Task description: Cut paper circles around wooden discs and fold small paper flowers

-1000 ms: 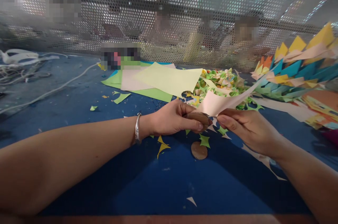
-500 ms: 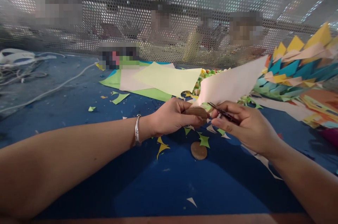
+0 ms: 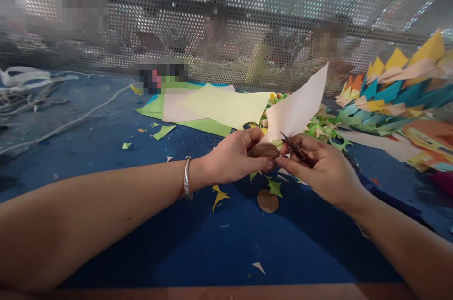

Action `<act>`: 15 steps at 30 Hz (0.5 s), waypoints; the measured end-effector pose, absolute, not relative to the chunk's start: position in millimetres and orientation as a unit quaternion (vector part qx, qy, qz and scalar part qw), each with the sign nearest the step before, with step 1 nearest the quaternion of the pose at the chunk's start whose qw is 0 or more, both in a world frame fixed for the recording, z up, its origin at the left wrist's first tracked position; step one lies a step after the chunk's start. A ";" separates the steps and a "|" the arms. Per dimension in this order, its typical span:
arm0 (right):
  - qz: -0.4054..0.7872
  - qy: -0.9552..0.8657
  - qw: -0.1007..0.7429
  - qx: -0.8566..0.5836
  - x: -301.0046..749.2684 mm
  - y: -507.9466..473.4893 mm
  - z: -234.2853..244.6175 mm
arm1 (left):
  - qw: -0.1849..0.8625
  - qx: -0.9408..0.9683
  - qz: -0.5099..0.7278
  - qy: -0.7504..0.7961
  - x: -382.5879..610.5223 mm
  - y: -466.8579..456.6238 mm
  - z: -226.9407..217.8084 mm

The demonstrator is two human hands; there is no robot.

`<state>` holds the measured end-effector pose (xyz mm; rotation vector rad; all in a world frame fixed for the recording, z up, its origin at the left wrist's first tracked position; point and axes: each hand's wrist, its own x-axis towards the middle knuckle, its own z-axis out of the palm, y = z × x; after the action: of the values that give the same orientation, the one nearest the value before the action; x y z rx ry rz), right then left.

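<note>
My left hand (image 3: 237, 156) is closed, pinching a brown round disc (image 3: 264, 151) together with a pale pink sheet of paper (image 3: 295, 104) that stands up behind it. A silver bangle (image 3: 186, 177) circles the left wrist. In the closed fingers of my right hand (image 3: 322, 163) is a slim, dark reddish tool (image 3: 300, 153) with a pointed tip; its exact kind is unclear. This tip lies close to the paper and the disc's right edge, where both hands nearly meet. Below them a second brown disc (image 3: 268, 201) lies on the blue table, partly under a green scrap (image 3: 275, 187).
Yellow, pink and green sheets (image 3: 226, 104) lie behind my hands, beside a heap of scraps (image 3: 318, 125). A layered folded-paper piece (image 3: 396, 92) stands at right. A white cord (image 3: 81, 113) crosses the left side. Behind is a perforated metal screen (image 3: 240, 17).
The pink sheet has swung left and stands more upright. My right hand has shifted slightly left, closer to the disc. Something dark blue now shows behind the right wrist.
</note>
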<state>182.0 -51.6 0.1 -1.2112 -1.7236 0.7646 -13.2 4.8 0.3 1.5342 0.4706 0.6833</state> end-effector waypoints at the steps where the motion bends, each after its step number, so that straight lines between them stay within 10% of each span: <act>1: 0.311 -0.692 0.436 -0.485 182.0 -51.4 -0.3 | 0.652 0.666 0.306 0.193 -12.6 5.2 -0.5; 15: 0.288 -0.687 0.448 -0.494 178.2 -54.6 9.5 | 0.672 0.587 0.382 0.242 -8.1 -9.8 0.3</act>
<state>178.2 -54.6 9.5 -1.2227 -1.7010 0.7136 -8.1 -9.8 0.3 1.3214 0.5446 0.8611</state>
